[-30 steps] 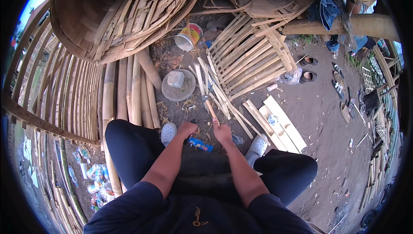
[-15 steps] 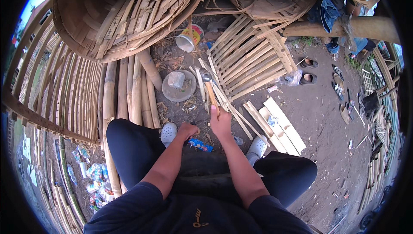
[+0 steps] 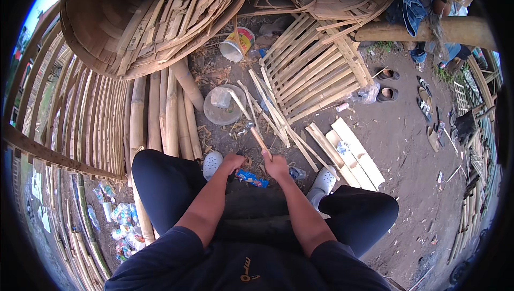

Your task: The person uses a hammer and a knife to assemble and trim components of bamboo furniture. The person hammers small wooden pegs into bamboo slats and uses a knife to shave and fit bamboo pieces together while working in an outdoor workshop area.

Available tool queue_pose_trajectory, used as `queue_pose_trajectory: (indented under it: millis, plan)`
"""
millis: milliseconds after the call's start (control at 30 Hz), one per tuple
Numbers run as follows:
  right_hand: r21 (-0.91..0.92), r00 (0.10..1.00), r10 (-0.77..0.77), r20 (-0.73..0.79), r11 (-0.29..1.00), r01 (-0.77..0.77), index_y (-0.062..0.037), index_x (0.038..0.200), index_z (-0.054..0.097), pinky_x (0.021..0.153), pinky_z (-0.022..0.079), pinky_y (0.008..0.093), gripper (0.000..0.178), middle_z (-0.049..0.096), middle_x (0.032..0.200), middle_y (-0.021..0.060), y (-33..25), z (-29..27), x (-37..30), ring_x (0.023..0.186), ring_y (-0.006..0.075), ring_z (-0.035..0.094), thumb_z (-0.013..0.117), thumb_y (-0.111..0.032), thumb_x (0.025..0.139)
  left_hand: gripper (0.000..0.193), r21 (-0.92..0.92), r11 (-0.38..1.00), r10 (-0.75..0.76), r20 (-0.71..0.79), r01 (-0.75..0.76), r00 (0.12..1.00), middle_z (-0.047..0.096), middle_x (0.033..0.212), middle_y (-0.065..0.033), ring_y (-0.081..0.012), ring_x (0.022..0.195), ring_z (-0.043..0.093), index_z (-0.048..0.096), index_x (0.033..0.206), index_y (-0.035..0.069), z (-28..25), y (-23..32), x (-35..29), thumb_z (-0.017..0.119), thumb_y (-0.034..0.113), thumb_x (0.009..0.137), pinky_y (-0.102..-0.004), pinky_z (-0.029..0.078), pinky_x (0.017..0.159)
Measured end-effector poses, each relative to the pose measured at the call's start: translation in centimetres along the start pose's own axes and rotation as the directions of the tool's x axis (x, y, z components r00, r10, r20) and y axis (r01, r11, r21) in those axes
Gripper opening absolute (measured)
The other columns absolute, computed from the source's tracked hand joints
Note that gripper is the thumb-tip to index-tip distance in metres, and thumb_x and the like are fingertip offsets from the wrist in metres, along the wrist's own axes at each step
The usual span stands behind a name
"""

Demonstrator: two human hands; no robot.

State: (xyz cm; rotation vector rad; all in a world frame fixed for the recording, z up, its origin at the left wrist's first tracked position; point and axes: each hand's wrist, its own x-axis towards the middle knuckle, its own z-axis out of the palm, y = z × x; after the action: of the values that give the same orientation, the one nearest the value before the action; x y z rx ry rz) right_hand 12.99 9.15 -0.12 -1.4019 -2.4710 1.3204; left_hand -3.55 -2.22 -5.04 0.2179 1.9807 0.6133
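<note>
My right hand [image 3: 276, 167] is closed round the wooden handle of a hammer [image 3: 258, 138]. The hammer slants away from me to the upper left, its metal head beside the end of a thin bamboo strip [image 3: 239, 102]. Level with it, near my left shoe, my left hand [image 3: 232, 163] is curled closed. Something small and dark shows at its fingertips, too small to name. Just below and between the hands lies a blue wrapper [image 3: 252, 178]. More split bamboo strips [image 3: 276, 111] lie ahead on the dirt.
A round grey slab [image 3: 219, 117] bears a stone block [image 3: 221, 98]. Beyond are a bucket [image 3: 232, 51] and a slatted bamboo panel [image 3: 316, 71]. Bamboo poles [image 3: 171, 114] lie left; split bamboo pieces [image 3: 350, 157] and sandals [image 3: 425, 98] are right. Woven baskets [image 3: 160, 28] overhang the far side.
My right hand has drawn back toward me with the hammer, its head now lower and nearer. A thin bamboo strip near the slab has shifted. My left hand stays almost in place.
</note>
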Motion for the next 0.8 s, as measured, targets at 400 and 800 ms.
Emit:
queue_pose_trajectory:
  millis: [400,800]
  plan:
    - [0.215,0.684,-0.578,-0.445,0.672,0.708,0.0011,0.084,0.063,0.060,0.048,0.0477,0.047,0.060,0.070,0.0247,-2.3,-2.1,0.6,0.067,0.0437,0.061,0.051,-0.044,0.091,0.021,0.056,0.997,0.047,-0.030,-0.045,0.998,0.058,0.054,-0.0143,-0.0220,0.045,0.057,0.059,0.057,-0.005,1.2,0.2,0.3,0.058,0.011,0.070,-0.0381,0.043,0.042]
    - [0.216,0.803,-0.365,-0.470,0.835,0.506,0.0022,0.071,0.056,0.052,0.042,0.0423,0.050,0.053,0.056,0.0181,-3.1,-3.9,0.8,0.053,0.0360,0.056,0.050,-0.043,0.092,0.021,0.234,0.972,0.015,0.003,-0.015,1.000,0.060,0.053,-0.0129,-0.0214,0.044,0.058,0.062,0.056,-0.001,0.5,-0.4,0.6,0.060,0.016,0.069,-0.0362,0.043,0.042]
